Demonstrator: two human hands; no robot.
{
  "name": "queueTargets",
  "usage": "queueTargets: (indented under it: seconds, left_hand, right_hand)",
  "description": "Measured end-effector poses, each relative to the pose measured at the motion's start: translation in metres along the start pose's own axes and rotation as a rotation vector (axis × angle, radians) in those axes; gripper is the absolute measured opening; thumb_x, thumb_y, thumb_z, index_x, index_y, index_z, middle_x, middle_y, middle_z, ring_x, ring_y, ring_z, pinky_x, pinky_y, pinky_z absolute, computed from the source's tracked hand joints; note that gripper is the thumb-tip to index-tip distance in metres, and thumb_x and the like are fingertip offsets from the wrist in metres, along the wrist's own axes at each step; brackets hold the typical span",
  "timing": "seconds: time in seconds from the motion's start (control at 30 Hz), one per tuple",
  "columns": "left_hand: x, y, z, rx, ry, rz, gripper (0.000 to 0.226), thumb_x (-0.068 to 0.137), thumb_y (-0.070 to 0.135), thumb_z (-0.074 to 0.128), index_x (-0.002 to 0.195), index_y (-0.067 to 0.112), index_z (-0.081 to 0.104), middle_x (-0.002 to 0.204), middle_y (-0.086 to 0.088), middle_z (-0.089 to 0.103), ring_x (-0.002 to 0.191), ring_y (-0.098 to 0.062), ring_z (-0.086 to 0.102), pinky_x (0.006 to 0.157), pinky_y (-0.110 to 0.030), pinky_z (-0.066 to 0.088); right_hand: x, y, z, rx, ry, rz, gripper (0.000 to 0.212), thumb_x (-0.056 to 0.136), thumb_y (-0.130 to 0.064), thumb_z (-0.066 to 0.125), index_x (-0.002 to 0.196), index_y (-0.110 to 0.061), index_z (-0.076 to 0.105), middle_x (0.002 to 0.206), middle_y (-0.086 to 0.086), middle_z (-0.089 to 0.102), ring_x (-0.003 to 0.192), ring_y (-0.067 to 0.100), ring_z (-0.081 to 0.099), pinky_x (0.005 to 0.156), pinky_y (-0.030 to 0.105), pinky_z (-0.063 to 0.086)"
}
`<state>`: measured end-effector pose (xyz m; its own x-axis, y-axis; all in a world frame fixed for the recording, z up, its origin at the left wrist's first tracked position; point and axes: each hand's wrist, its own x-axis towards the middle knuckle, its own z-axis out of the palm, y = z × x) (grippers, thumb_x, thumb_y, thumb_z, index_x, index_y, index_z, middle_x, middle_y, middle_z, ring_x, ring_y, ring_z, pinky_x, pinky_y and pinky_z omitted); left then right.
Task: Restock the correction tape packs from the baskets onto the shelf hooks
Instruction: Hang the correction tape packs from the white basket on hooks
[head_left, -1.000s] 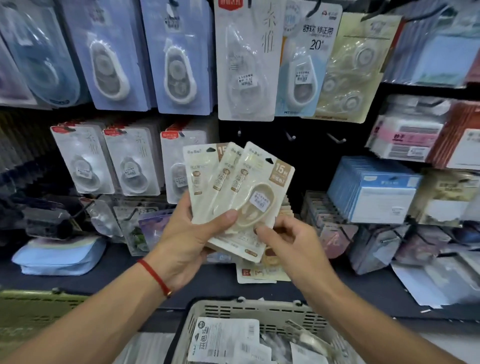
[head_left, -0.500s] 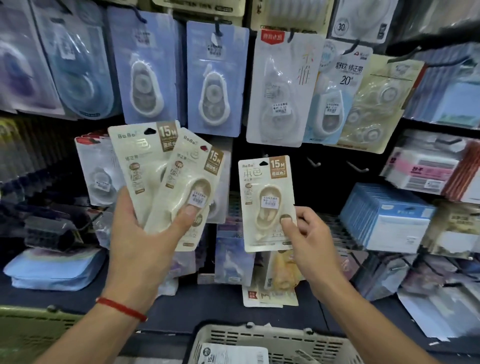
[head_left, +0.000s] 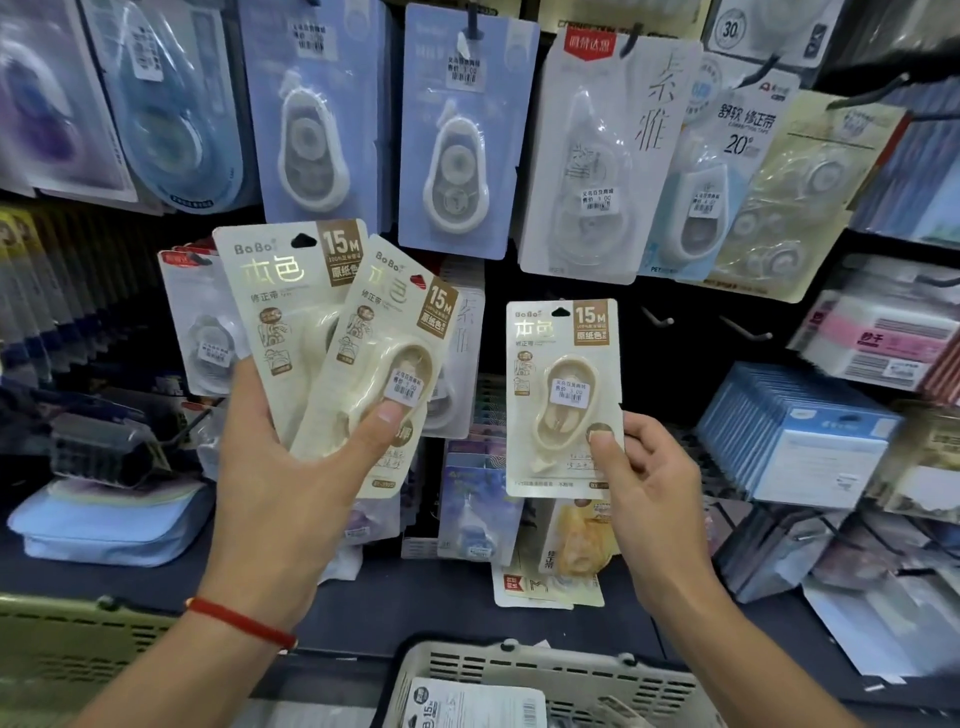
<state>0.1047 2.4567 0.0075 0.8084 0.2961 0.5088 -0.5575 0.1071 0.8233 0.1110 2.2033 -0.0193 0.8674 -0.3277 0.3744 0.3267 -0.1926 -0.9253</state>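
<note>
Two cream correction tape packs (head_left: 332, 338) are fanned and clamped in the left hand (head_left: 291, 467), thumb pressed on the front blister. A third cream pack (head_left: 563, 400) is pinched upright at its lower right corner by the right hand (head_left: 649, 499). Two bare shelf hooks (head_left: 657, 318) are seen just right of this pack, unobstructed. Blue carded tape packs (head_left: 457, 135) are hung above. A grey basket (head_left: 545, 670) holding another pack is positioned below.
</note>
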Motion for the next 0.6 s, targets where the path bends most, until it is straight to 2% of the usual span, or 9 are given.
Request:
queueTargets:
  seconds: [0.13,0.33,0.5,0.53,0.6]
  left_hand:
    - [0.001,0.000,0.001,0.006,-0.010,0.001,0.067,0.082,0.014,0.087,0.138,0.032,0.055,0.133,0.013,0.071,0.119,-0.010,0.071,0.086,-0.043,0.064]
    - [0.003,-0.004,-0.002,0.014,-0.026,-0.007,0.069,0.084,0.019,0.089,0.140,0.036,0.053,0.137,0.013,0.068,0.122,-0.011,0.069,0.088,-0.047,0.063]
    - [0.003,-0.011,0.005,-0.048,-0.061,-0.128,0.067,0.079,0.035,0.090,0.136,0.038,0.055,0.134,0.012,0.070,0.121,-0.013,0.070,0.091,-0.052,0.061]
    - [0.003,-0.012,0.007,-0.060,-0.069,-0.157,0.070,0.075,0.038,0.091,0.135,0.038,0.055,0.134,0.012,0.071,0.120,-0.013,0.070,0.092,-0.052,0.061]
    - [0.003,-0.014,0.013,-0.090,-0.068,-0.195,0.076,0.070,0.039,0.092,0.137,0.037,0.055,0.133,0.011,0.071,0.120,-0.014,0.071,0.092,-0.050,0.061]
  right_hand:
    - [0.007,-0.003,-0.002,0.026,-0.015,0.018,0.013,0.107,-0.019,0.060,0.114,-0.023,0.069,0.099,-0.001,0.082,0.091,0.017,0.080,0.077,0.038,0.060]
    - [0.018,-0.003,0.007,0.008,-0.003,-0.004,0.010,0.103,-0.019,0.063,0.107,-0.022,0.072,0.091,0.001,0.081,0.068,0.018,0.075,0.055,0.029,0.058]
    - [0.066,0.029,0.039,-0.236,0.089,0.002,0.009,0.106,-0.026,0.058,0.102,-0.022,0.064,0.075,-0.004,0.071,0.072,0.021,0.073,0.064,0.041,0.065]
    - [0.083,0.037,0.047,-0.262,0.125,0.031,0.008,0.107,-0.026,0.058,0.101,-0.022,0.062,0.076,-0.004,0.068,0.075,0.024,0.072,0.071,0.048,0.064]
    - [0.116,0.050,0.061,-0.275,0.188,0.126,0.005,0.107,-0.030,0.058,0.106,-0.025,0.060,0.092,-0.001,0.070,0.092,0.032,0.073,0.087,0.054,0.060]
